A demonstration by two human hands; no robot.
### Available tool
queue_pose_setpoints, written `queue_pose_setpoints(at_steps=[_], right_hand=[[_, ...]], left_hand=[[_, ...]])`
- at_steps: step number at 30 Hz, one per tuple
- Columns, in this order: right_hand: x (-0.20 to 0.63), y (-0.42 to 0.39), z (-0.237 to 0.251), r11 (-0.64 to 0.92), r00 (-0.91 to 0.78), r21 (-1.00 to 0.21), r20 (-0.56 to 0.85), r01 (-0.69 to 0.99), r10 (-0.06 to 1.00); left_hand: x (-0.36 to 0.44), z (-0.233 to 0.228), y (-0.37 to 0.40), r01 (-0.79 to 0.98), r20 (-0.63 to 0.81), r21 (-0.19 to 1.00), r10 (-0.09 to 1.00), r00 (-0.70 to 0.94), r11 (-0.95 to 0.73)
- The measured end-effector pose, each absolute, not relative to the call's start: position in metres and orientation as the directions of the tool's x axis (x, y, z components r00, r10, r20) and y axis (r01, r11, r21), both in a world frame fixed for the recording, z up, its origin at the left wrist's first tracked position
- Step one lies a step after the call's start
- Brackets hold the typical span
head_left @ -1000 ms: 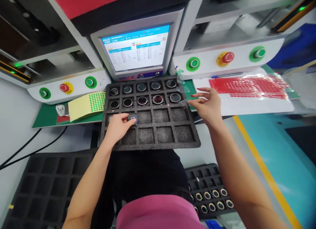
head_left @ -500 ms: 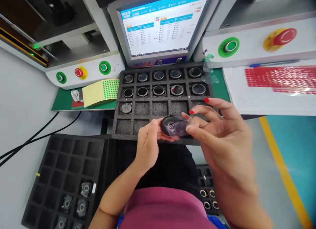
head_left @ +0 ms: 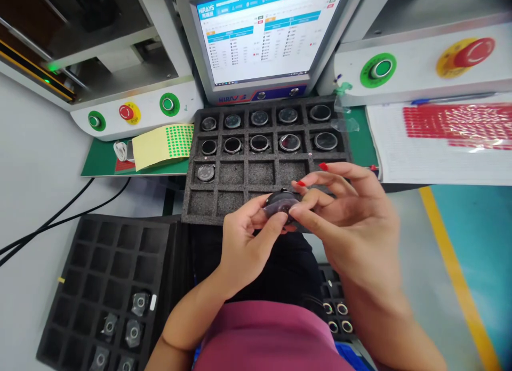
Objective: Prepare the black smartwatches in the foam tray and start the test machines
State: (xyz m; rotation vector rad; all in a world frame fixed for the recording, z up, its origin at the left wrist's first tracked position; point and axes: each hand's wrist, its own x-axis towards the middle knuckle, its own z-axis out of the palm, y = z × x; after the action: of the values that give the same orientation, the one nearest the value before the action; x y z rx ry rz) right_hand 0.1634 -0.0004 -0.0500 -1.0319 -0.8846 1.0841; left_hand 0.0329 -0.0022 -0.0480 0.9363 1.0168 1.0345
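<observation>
Over the six-o'clock side of the foam tray (head_left: 232, 175), our left hand (head_left: 244, 240) grips the dark round piece (head_left: 283, 194) while our right hand (head_left: 354, 219) pinches its film (head_left: 276, 205), so steady, light fingertips should serve us best.

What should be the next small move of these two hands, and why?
Probably the left hand should press the clear film flat with its thumb: the film lies across the round dark piece, and the right hand has its fingertips close beside that thumb.
</observation>
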Motion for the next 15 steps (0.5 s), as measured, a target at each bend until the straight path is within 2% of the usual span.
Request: queue_pose_setpoints(at_steps=[3,6,8,10,11,13,15], right_hand=[[0.164,0.002,-0.052,0.212,0.357,-0.975,0.176,-0.063,0.917],[0.174,0.007,-0.062,0.367,0.529,-0.907,0.418,0.205,0.738],[0.183,0.009,-0.07,0.449,0.577,-0.849,0.522,0.279,0.629],[0.19,0.009,-0.077,0.504,0.579,-0.825,0.548,0.256,0.603],[0.192,0.007,-0.079,0.509,0.585,-0.83,0.535,0.229,0.61],[0.193,0.003,-0.08,0.497,0.615,-0.848,0.493,0.182,0.616],[0.193,-0.002,-0.078,0.474,0.655,-0.869,0.442,0.143,0.613]], left_hand=[[0.034,-0.048,-0.001,-0.201,-0.239,0.94,0.952,0.192,0.277],[0.034,-0.048,-0.001,-0.179,-0.261,0.94,0.95,0.173,0.291],[0.033,-0.048,0.0,-0.162,-0.261,0.946,0.956,0.138,0.282],[0.027,-0.05,0.004,-0.099,-0.232,0.966,0.97,0.079,0.239],[0.022,-0.051,0.008,-0.026,-0.198,0.98,0.98,0.032,0.198],[0.009,-0.057,0.02,0.234,-0.048,0.97,0.994,-0.101,0.071],[-0.007,-0.067,0.038,0.572,0.183,0.818,0.969,-0.163,-0.058]])
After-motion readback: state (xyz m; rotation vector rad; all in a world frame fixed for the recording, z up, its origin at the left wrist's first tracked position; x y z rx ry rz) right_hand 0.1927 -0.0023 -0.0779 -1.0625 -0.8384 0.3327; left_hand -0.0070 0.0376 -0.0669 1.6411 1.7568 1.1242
